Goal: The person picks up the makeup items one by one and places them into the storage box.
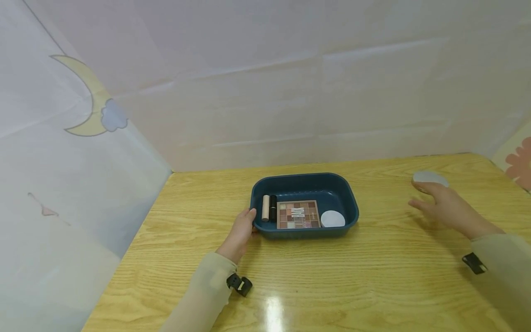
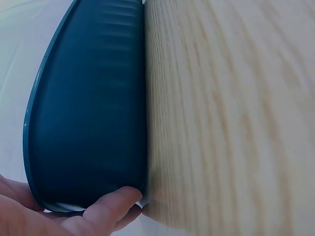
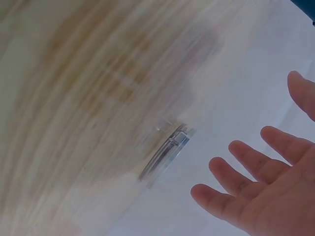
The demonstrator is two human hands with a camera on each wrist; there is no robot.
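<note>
A dark teal plastic bin (image 1: 307, 234) sits mid-table in the head view. My left hand (image 1: 239, 234) grips its near left corner, thumb at the rim; the left wrist view shows fingers (image 2: 115, 201) curled low around the wall (image 2: 88, 108). Inside lie a beige tube (image 1: 266, 210), a black tube (image 1: 273, 213), an eyeshadow palette (image 1: 286, 224) and a white round disc (image 1: 333, 219). My right hand (image 1: 445, 207) is spread, holding nothing, beside a flat round compact (image 1: 431, 177) at the far right. In the right wrist view the fingers are apart from the compact (image 3: 166, 155).
The yellow wood-grain table (image 1: 373, 276) carries everything. Pale printed sheeting (image 1: 265, 101) rises along its back edge, and another sheet (image 1: 62, 207) with a moon print stands at the left.
</note>
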